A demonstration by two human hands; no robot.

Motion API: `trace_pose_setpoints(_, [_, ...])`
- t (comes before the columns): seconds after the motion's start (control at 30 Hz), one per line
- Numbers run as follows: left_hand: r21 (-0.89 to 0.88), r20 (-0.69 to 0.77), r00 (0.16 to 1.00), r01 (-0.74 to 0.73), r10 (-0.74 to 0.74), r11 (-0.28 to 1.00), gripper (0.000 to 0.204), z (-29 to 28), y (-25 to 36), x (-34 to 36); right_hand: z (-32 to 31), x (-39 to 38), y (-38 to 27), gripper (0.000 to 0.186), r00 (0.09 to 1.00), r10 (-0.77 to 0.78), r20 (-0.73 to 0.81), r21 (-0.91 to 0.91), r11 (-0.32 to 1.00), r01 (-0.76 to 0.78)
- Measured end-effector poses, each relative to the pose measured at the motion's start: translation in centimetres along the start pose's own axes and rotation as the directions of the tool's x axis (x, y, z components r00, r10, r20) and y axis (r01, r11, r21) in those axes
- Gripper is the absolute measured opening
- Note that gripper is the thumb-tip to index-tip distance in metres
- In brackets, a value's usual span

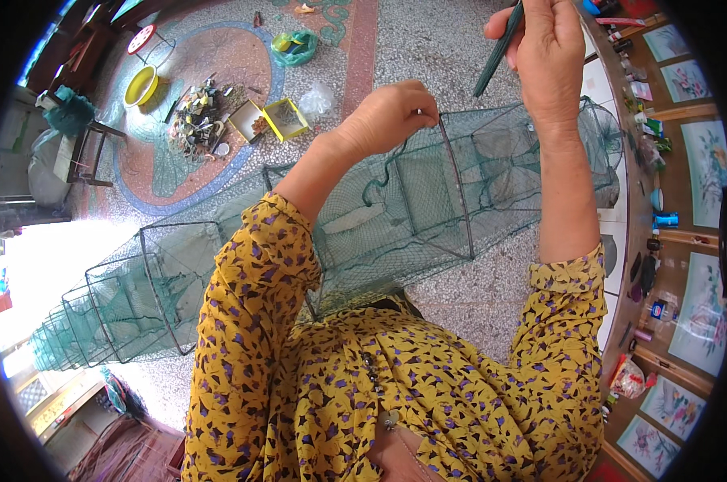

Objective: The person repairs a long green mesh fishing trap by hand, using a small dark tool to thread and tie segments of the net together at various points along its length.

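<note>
A long green mesh net trap (347, 241) with dark square frames stretches across in front of me, from the lower left to the upper right. My left hand (391, 116) is closed in a pinch at the top corner of one frame (457, 189), on the trap's upper edge. What lies right between its fingertips is partly hidden. Raised above the trap on the right, my right hand (546, 60) is closed around a slim, pointed netting needle (498, 55) that looks wound with dark green twine. The needle's tip points down and left.
On the patterned floor beyond the trap lie a heap of small parts (198, 120), yellow-edged boxes (284, 119), a clear plastic bag (318, 98), a green bag (293, 48) and a yellow basin (141, 86). A stool (94, 153) stands left. A cabinet with painted panels (701, 313) runs along the right.
</note>
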State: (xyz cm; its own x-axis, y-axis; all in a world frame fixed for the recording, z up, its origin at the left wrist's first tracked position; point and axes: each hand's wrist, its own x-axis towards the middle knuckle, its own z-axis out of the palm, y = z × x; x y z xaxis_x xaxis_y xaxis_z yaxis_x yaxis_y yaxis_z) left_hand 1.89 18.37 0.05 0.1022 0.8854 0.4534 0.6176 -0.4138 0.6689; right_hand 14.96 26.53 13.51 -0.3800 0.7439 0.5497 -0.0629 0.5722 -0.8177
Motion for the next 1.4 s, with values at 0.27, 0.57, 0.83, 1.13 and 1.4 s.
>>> trace_pose_setpoints(0.27, [0.236, 0.041, 0.997, -0.07, 0.062, 0.969, 0.009, 0.0, 0.6, 0.5, -0.1, -0.8, 0.8, 0.022, 0.999, -0.019, 0.037, -0.039, 0.999, 0.021])
trace_pose_setpoints(0.57, [-0.063, -0.051, 0.896, 0.438, -0.441, 0.897, 0.013, 0.7, 0.4, 0.8, -1.2, 1.6, 1.2, 0.021, 0.996, -0.042, -0.073, 0.075, 0.996, 0.048])
trace_pose_setpoints(0.83, [-0.195, -0.135, 0.944, 0.272, -0.301, 0.942, 0.015, 1.3, 0.0, -0.6, -8.1, 11.1, 4.0, 0.023, 0.936, 0.282, -0.209, 0.16, 0.954, -0.252])
trace_pose_setpoints(1.13, [-0.215, -0.137, 0.915, 0.347, -0.379, 0.913, 0.013, 0.7, 1.0, -0.9, -12.0, 15.2, 6.1, 0.029, 0.887, 0.423, -0.186, 0.389, 0.861, -0.329])
trace_pose_setpoints(1.4, [-0.531, -0.073, 0.793, 0.482, -0.604, 0.697, 0.017, 0.6, -1.2, -0.2, -6.5, 8.2, -0.4, 0.024, 0.99, 0.139, -0.018, 0.167, 0.977, -0.134])
